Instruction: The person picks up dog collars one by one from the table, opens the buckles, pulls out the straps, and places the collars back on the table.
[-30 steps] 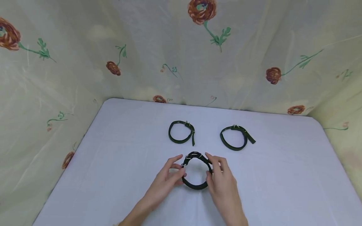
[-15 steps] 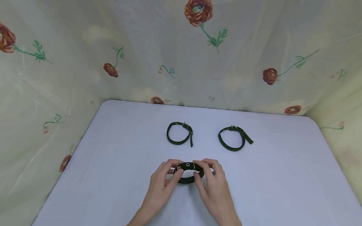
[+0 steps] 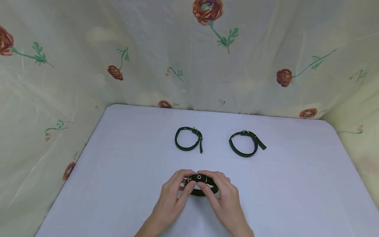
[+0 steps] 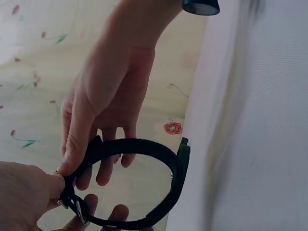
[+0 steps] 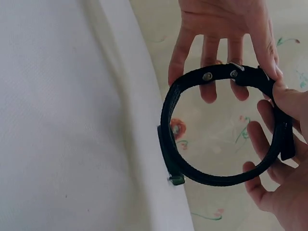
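A dark buckled collar (image 3: 200, 193), fastened into a ring, is held up between both hands near the front of the table. The left hand (image 3: 171, 197) pinches it beside the metal buckle (image 4: 81, 211), thumb in front and fingers behind. On the other side of the eyelet, the right hand (image 3: 226, 199) pinches the strap near its keeper loop. Both thumb tips nearly meet at the upper part of the ring. In the right wrist view the whole loop shows, with metal eyelets (image 5: 207, 76) along the left hand's side.
Two similar dark green collars, one left (image 3: 186, 149) and one right (image 3: 245, 155), lie buckled in rings farther back on the white table (image 3: 118, 164). A flower-patterned curtain (image 3: 148, 39) hangs behind the table and along both sides.
The collar has tilted, so its ring looks flatter from above and the eyelet faces up. The right hand has shifted from the ring's right side to its top, closer to the left hand.
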`<state>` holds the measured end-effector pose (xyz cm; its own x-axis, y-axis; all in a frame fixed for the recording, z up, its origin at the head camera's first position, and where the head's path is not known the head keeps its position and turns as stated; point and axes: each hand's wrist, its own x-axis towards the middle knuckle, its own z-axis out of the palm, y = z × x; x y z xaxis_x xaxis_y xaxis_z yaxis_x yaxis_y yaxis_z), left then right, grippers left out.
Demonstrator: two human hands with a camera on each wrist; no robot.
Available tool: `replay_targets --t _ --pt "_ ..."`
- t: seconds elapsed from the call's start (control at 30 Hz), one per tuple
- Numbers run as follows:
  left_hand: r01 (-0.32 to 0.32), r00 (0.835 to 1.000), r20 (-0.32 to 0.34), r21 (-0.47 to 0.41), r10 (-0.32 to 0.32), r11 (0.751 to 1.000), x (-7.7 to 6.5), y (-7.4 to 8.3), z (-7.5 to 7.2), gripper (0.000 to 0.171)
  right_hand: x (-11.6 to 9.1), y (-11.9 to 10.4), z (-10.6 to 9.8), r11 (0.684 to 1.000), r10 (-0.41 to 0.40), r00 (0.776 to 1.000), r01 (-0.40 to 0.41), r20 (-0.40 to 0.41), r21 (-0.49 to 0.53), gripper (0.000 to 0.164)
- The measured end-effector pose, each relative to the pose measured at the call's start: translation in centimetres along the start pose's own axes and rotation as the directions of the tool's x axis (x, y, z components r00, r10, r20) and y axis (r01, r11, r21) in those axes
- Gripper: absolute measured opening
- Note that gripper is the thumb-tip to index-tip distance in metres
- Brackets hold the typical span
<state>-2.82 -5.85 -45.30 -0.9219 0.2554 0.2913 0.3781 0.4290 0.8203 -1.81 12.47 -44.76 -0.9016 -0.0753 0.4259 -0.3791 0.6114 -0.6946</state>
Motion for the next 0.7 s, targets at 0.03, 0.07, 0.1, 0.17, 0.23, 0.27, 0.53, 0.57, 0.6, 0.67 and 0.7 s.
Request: replay_targets --t 0.03,0.07,0.1,0.17,0.23,0.27,0.53,0.57,0.6,0.67,0.7 --pt "-0.016 1.0 -0.001 0.002 0.016 1.0 0.0 0.0 0.0 0.019 0.0 -0.1 0.0 1.0 0.007 1.0 -0.008 0.001 0.015 0.036" --pt "-0.029 1.0 -0.006 0.005 0.029 1.0 0.0 0.0 0.1 0.019 0.0 -0.1 -0.1 0.999 0.018 1.0 -0.018 0.002 0.029 0.035" --pt "-0.046 0.999 -0.012 0.006 0.046 0.999 0.0 0.0 0.1 0.02 0.0 -0.2 -0.1 0.999 0.024 1.0 -0.024 -0.002 0.037 0.035" --pt "-0.064 0.998 -0.025 0.009 0.064 0.998 -0.1 -0.1 0.1 0.022 -0.1 -0.2 -0.2 0.998 0.041 0.999 -0.041 -0.001 0.055 0.035" --pt "-0.078 0.996 -0.038 0.009 0.079 0.997 -0.1 0.0 0.1 0.024 -0.1 -0.2 -0.3 0.997 0.042 0.999 -0.042 -0.002 0.057 0.034" --pt "-0.082 0.996 -0.044 0.009 0.082 0.997 -0.1 0.0 0.1 0.025 -0.1 -0.2 -0.4 0.997 0.045 0.999 -0.045 0.002 0.059 0.034" --pt "-0.028 0.994 -0.105 -0.051 0.022 0.998 0.0 0.6 0.2 0.017 0.0 -0.5 -0.2 0.997 0.04 0.999 -0.04 0.002 0.068 0.03" --pt "-0.01 0.994 -0.106 -0.073 0.002 0.997 0.0 0.7 0.2 0.016 0.0 -0.6 -0.1 0.996 0.052 0.999 -0.052 0.002 0.079 0.03" --pt "0.017 0.994 -0.102 -0.106 -0.027 0.994 0.0 0.8 0.1 0.016 0.0 -0.7 -0.1 0.993 0.063 0.998 -0.063 0.004 0.095 0.029" --pt "0.085 0.992 -0.075 -0.179 -0.1 0.98 0.0 0.9 0.1 0.017 0.0 -0.8 -0.1 0.987 0.094 0.995 -0.095 0.014 0.133 0.027" --pt "0.122 0.989 -0.055 -0.221 -0.137 0.968 0.1 1.0 0.0 0.017 0.0 -0.8 -0.1 0.982 0.109 0.994 -0.111 0.022 0.155 0.026"
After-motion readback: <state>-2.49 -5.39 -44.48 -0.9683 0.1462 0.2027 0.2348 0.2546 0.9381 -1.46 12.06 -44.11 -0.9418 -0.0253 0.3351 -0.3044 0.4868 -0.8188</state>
